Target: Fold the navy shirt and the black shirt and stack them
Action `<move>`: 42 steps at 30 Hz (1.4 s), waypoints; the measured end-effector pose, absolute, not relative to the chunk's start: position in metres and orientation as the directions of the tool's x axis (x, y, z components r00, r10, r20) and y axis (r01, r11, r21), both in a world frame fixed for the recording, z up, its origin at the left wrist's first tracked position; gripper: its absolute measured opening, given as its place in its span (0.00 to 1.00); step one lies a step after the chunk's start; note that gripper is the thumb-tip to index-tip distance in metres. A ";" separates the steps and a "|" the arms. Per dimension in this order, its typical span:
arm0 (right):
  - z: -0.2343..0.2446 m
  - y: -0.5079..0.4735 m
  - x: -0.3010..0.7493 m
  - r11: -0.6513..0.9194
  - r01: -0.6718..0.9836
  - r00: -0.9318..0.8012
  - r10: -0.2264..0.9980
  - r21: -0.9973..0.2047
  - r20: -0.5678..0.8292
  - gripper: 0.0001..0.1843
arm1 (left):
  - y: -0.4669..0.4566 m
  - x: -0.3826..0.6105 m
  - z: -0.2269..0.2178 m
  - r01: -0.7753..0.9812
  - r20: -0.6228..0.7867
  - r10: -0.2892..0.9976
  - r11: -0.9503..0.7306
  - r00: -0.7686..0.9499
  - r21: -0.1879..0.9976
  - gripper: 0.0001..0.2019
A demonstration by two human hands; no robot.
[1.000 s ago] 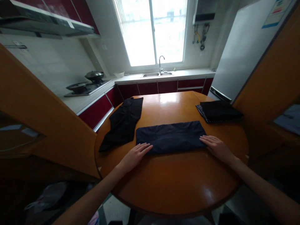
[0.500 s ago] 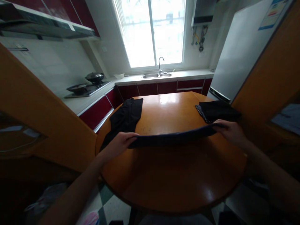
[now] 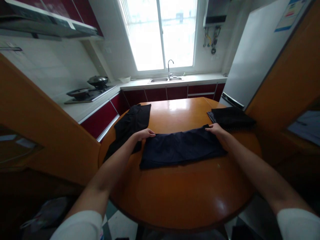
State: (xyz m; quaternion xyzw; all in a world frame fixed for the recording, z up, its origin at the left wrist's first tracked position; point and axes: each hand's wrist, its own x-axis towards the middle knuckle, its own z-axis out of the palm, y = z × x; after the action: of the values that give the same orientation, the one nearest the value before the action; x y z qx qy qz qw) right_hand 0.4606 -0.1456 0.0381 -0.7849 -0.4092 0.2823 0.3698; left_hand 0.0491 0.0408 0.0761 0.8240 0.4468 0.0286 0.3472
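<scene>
A navy folded garment (image 3: 183,148) lies across the middle of the round wooden table (image 3: 185,193); its exact kind I cannot tell. My left hand (image 3: 145,134) pinches its far left corner. At the far right corner, my right hand (image 3: 215,128) grips the fabric between thumb and fingers. Left of the cloth, a black garment (image 3: 135,121) is spread loosely, partly behind my left forearm. Beyond my right hand sits a stack of folded dark clothes (image 3: 232,117) near the table's right edge.
Behind the table runs a white counter with a sink (image 3: 160,80) and a faucet (image 3: 170,68). A wok (image 3: 98,81) and a pan (image 3: 78,93) stand on the stove at left. A fridge (image 3: 252,50) rises at right; wooden frames flank both sides.
The navy garment, held up as a narrow strip before, now lies flat on the table. Both hands have moved forward and closer together, still gripping its corners.
</scene>
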 end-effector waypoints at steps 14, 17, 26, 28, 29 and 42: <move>-0.008 -0.124 0.328 0.042 0.963 0.020 0.974 -0.266 0.227 0.30 | -0.054 0.165 -0.010 0.468 0.191 0.486 -0.873 0.853 0.134 0.28; -0.020 -0.124 0.326 -0.030 0.966 0.070 0.987 -0.255 0.147 0.33 | -0.049 0.157 -0.023 0.531 0.183 0.542 -0.840 0.820 0.113 0.29; -0.031 -0.141 0.398 -0.329 0.920 0.349 0.935 -0.214 0.064 0.39 | -0.004 0.067 -0.022 0.763 0.111 0.771 -0.637 0.627 0.107 0.30; -0.033 -0.146 0.412 -0.388 0.896 0.409 0.911 -0.217 0.059 0.38 | 0.001 0.050 -0.022 0.805 0.094 0.812 -0.584 0.576 0.109 0.29; -0.034 -0.149 0.417 -0.410 0.884 0.432 0.900 -0.223 0.056 0.38 | 0.002 0.044 -0.020 0.820 0.077 0.828 -0.561 0.555 0.112 0.29; -0.027 -0.196 0.337 -0.065 0.981 0.101 0.975 -0.180 0.197 0.35 | -0.087 0.118 -0.001 0.592 0.060 0.604 -0.793 0.794 0.146 0.32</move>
State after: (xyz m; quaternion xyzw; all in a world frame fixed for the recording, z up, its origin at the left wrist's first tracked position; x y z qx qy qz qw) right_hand 0.3369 -0.1965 -0.0272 -0.7296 -0.6704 -0.0118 0.1344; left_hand 0.1182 -0.0872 -0.0015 0.9454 0.3163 0.0519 0.0596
